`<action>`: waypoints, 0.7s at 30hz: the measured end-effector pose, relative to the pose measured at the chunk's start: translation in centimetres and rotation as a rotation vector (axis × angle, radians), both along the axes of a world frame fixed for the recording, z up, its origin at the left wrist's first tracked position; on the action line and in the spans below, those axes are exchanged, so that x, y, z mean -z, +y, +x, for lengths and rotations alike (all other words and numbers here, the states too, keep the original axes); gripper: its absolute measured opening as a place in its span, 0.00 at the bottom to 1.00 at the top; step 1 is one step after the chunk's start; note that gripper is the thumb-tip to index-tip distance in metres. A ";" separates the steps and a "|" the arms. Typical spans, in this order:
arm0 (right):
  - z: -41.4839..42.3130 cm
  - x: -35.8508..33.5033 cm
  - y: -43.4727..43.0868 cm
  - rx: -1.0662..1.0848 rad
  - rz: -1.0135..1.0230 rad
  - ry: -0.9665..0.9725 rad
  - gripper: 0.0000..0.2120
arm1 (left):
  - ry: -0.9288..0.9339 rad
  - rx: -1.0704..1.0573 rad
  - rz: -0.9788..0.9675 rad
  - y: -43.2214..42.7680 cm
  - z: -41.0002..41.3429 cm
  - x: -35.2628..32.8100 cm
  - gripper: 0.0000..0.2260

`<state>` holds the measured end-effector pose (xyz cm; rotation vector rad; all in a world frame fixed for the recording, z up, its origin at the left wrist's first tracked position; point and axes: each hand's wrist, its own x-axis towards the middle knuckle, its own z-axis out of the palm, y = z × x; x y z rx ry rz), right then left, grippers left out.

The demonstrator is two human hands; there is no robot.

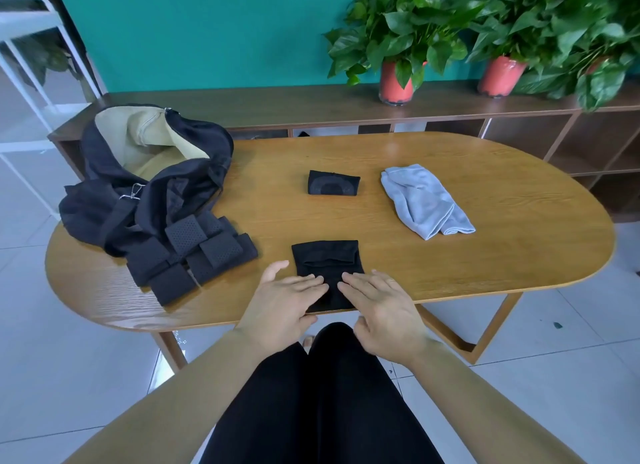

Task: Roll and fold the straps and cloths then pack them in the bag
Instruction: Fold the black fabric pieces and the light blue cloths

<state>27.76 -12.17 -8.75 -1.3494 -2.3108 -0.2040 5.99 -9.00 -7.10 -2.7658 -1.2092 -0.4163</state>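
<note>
Both flat hands, left hand [282, 302] and right hand [382, 307], press the black cloth [327, 266] at lower centre; the bag [152, 172] gapes upper left, its contents unclear.

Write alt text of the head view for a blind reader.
A person's left hand and right hand rest flat on a black cloth at the near edge of an oval table. To its left lie black straps and an open black bag; farther back, a smaller black cloth and a grey cloth.
</note>
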 end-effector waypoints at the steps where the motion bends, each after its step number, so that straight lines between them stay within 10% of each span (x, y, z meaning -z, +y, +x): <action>1: 0.1 -0.2 0.1 -0.007 0.037 0.024 0.23 | -0.037 0.008 -0.009 0.0 -0.2 -0.1 0.23; 6: -0.1 -1.7 0.5 0.027 0.034 0.150 0.15 | -0.232 -0.041 -0.019 -0.4 -0.3 -1.3 0.07; 21: -2.4 -3.7 4.5 0.376 -0.562 0.949 0.12 | -0.620 -0.475 -0.385 2.4 1.3 -2.4 0.14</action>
